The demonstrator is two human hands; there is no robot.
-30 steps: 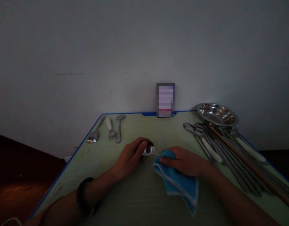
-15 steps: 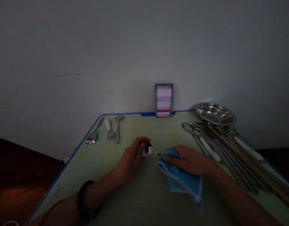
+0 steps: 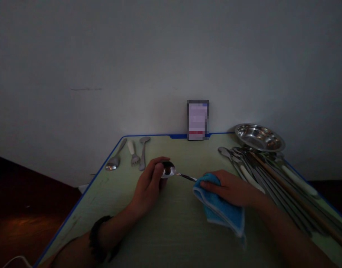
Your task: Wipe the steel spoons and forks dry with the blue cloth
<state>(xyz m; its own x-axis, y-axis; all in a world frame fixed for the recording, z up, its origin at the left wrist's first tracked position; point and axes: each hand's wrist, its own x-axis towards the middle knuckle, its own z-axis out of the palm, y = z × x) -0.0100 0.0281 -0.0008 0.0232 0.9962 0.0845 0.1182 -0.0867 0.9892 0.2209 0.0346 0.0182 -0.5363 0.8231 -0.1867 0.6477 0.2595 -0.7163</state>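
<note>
My left hand (image 3: 150, 182) is closed around the bowl end of a metal spoon (image 3: 171, 172), held just above the pale green table (image 3: 165, 230). The spoon's handle runs right into a blue cloth (image 3: 221, 208). My right hand (image 3: 232, 188) pinches that cloth around the handle, and the handle's far end is hidden in the folds. The cloth hangs down toward the table in front of my right wrist. A dark band sits on my left wrist.
A spoon (image 3: 113, 162), a white-handled fork (image 3: 132, 154) and another utensil (image 3: 143, 152) lie at the back left. Several pieces of cutlery (image 3: 271, 178) are spread along the right side beside a steel dish (image 3: 258, 137). A small box (image 3: 198, 120) leans on the wall.
Both hands have drawn apart: the left has shifted slightly up and left with the spoon's bowl, the right with the cloth has slid right, baring more of the handle.
</note>
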